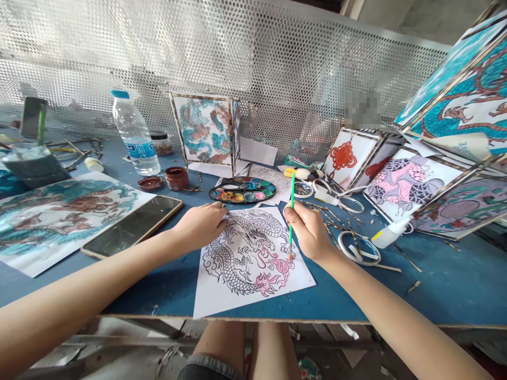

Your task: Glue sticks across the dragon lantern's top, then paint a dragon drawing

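Observation:
My right hand [312, 232] is closed round a thin green paintbrush [292, 198], held upright. Its tip meets the right side of a white sheet [212, 303] printed with a black-outlined dragon. Pink paint covers a patch of the drawing by the tip; most of the dragon is plain line work. Across the sheet's upper left edge lies my left hand [203, 224], palm down with fingers resting flat and nothing seen in them. Just beyond it sits a dark oval paint palette [243, 191] with several colours in its wells.
Left are a phone [132, 227], a painted dragon sheet [59, 216], a water bottle [134, 134] and an open brown paint jar [176, 178]. A painted panel lantern [206, 129] stands behind. Tape rolls [359, 249], a glue bottle [392, 232], sticks and more painted panels [415, 179] crowd the right.

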The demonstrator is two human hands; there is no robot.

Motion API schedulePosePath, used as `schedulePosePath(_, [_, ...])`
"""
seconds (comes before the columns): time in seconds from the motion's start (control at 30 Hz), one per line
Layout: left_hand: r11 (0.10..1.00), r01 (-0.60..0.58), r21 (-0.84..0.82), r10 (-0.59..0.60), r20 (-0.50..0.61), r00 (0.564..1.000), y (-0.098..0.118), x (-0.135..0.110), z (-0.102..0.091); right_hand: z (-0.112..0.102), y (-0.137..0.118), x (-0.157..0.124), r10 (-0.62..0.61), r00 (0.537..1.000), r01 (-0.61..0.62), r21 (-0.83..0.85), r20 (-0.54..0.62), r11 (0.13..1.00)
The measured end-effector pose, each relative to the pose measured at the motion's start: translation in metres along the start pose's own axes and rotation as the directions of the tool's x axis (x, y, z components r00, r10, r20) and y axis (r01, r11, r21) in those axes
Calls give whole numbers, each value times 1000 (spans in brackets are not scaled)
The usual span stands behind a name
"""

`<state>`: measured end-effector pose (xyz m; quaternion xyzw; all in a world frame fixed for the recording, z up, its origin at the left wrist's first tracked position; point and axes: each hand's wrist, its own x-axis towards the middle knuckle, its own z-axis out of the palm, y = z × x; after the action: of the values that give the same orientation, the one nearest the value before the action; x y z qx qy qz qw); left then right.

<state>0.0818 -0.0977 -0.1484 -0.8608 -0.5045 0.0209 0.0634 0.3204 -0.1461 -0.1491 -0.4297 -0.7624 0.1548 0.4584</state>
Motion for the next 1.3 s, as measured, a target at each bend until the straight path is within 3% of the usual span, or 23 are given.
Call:
schedulePosePath(0.27, [1000, -11, 8, 11, -16, 1000, 0, -1, -1, -2, 2, 0, 31, 997, -27, 62, -67, 998])
schedulePosePath(0.53, [1000, -2, 6, 2, -20, 1000, 1, -1, -1, 2, 3, -1, 45, 997, -52, 110, 62, 993])
schedulePosePath(0.87, [1000, -10, 29, 11, -25, 1000, 0, -1, 2, -1, 2, 2, 18, 998, -14, 70, -59, 997])
schedulePosePath(1.03, [1000, -7, 27, 8, -26, 1000, -1, -1, 3, 0, 1, -1, 14, 998, -19, 79, 60, 997])
schedulePosePath(1.3, [1000, -5, 25, 5, -10, 1000, -1, 0, 2, -4, 1, 0, -7, 998, 9, 36, -59, 999])
